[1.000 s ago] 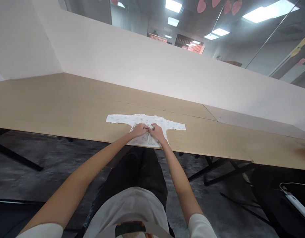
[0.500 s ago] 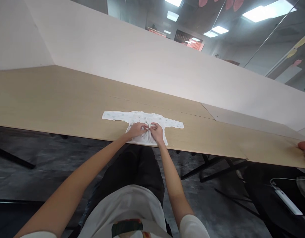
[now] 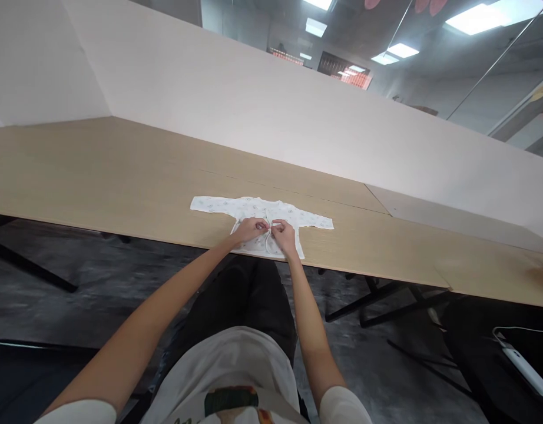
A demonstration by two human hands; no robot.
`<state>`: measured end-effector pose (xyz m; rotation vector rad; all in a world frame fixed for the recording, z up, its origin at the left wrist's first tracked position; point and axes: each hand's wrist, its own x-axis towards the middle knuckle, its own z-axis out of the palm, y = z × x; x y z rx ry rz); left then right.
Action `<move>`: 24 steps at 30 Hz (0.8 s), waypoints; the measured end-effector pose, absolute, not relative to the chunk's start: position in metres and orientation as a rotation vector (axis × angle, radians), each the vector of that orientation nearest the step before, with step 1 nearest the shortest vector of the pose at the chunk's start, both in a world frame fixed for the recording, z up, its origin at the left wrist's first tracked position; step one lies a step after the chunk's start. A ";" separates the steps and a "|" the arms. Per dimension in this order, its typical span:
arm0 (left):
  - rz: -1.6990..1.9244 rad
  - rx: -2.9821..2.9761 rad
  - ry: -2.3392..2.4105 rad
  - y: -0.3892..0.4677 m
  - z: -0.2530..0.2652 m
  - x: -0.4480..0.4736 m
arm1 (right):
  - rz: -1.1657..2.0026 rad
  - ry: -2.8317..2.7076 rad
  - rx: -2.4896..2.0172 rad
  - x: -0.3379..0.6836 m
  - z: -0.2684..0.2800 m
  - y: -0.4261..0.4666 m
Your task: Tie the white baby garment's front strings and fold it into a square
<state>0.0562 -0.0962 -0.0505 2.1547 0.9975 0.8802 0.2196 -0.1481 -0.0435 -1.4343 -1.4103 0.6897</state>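
Note:
A small white baby shirt [image 3: 262,207] with a faint print lies spread on the wooden table, sleeves stretched out to both sides and its hem at the front edge. My left hand [image 3: 252,229] is closed in a pinch on the shirt's front opening near the middle. Right beside it, my right hand [image 3: 283,235] pinches the other side of the same opening. The fingertips of both hands nearly meet. Whatever small fastening may lie between them is too small to make out.
The long wooden table [image 3: 121,176] runs along a white partition wall [image 3: 236,100] behind it. At the lower right a black chair [image 3: 474,347] holds a white power strip [image 3: 525,371] with a cable. Black table legs [image 3: 386,303] stand below the table edge.
The camera view has shifted slightly, so everything appears a little further right. Both hands stay at the shirt's front opening, with only small finger movements.

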 end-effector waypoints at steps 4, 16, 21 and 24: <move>0.930 2.070 0.947 -0.099 -0.048 0.056 | 0.682 -1.476 -1.407 0.219 -0.043 -0.148; 0.950 2.009 0.943 -0.103 -0.050 0.055 | 0.694 -1.447 -1.383 0.218 -0.046 -0.147; 0.931 2.228 1.068 -0.099 -0.051 0.057 | 0.686 -1.391 -1.481 0.218 -0.043 -0.146; 0.871 2.365 1.202 -0.101 -0.050 0.058 | 0.639 -1.463 -1.533 0.217 -0.043 -0.145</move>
